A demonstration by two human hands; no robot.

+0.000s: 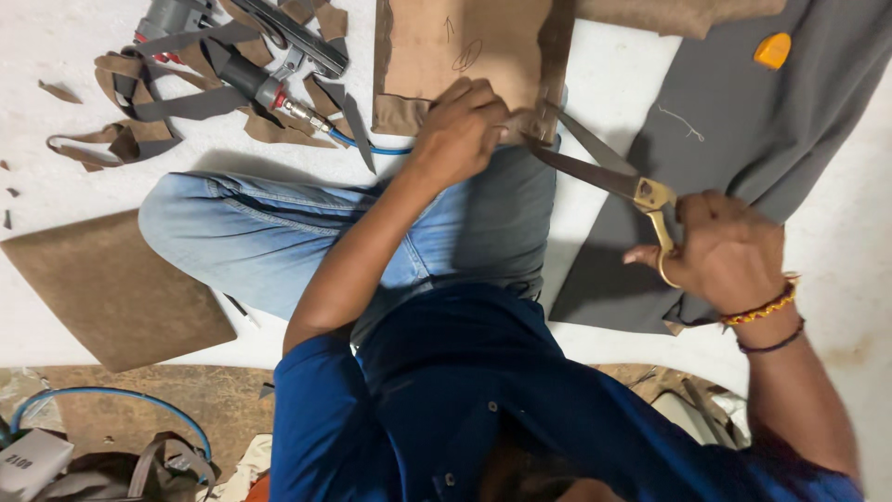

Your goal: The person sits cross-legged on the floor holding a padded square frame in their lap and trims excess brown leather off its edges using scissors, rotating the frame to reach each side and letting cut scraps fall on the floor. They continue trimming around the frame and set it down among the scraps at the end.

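Brown leather panel (446,56) pinched flat by the left hand (460,130); right hand (725,251) grips open brass-handled scissors (604,172). Best cut close beside the pinch.

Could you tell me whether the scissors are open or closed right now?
Open: the scissors in the right hand have both blades spread in a V at the brown piece that the left hand holds.

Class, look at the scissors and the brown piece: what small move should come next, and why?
Probably close the scissors. Their blades stand open with the tips at the edge of the brown leather piece, which the left hand pins on the knee, while the right hand grips the brass handles.
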